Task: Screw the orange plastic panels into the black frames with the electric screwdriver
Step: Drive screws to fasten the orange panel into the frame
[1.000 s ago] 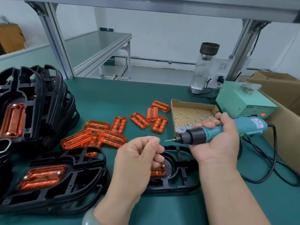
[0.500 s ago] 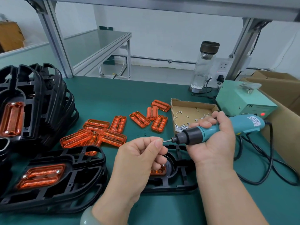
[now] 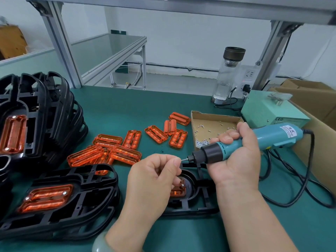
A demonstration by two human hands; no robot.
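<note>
Frame [image 3: 207,197] lies flat on the table [image 3: 181,102], panel [image 3: 177,192] inside, open room behind. To its left stand two stacks [image 3: 81,197]; beyond it, one box [image 3: 209,113] and about ten loose panels [image 3: 125,154]. Above it, right hand [image 3: 236,160] grips screwdriver [image 3: 272,137] and left hand [image 3: 152,175] pinches screw [image 3: 181,159].

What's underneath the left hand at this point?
A black frame holding an orange panel, one silver screw showing at its corner. The left hand covers the rest of the panel.
</note>
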